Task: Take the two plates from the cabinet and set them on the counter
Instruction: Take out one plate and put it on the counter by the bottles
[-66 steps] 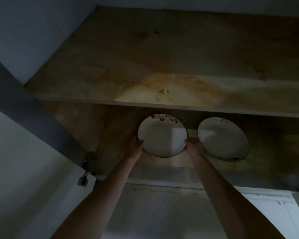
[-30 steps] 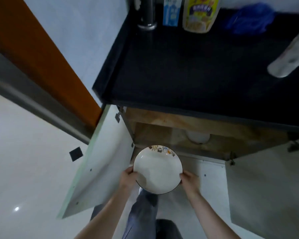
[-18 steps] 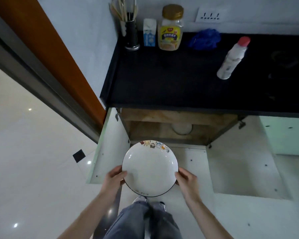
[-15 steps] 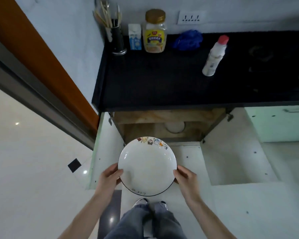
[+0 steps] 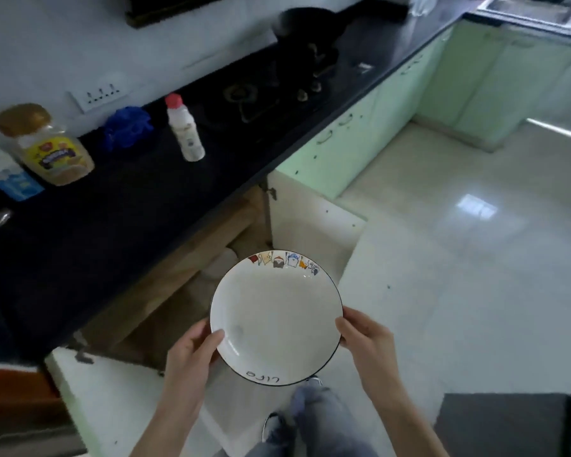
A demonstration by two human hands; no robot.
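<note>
Head view: the plate (image 5: pixel 276 316) is in the air in front of the open cabinet (image 5: pixel 178 291), lower than the counter's (image 5: pixel 96 225) front edge and held about level between both hands. The left hand (image 5: pixel 192 354) grips its left rim, thumb on top and fingers curled beneath. The right hand (image 5: pixel 366 338) grips the right rim. To set it down well, I'd lift it clear of the front edge, keep it flat, and land it on the bare stretch near that edge, short of the bottle (image 5: pixel 185 130) and jar (image 5: pixel 47 150) toward the back. A second plate (image 5: pixel 220 267) shows pale inside the cabinet, not yet fetched.
</note>
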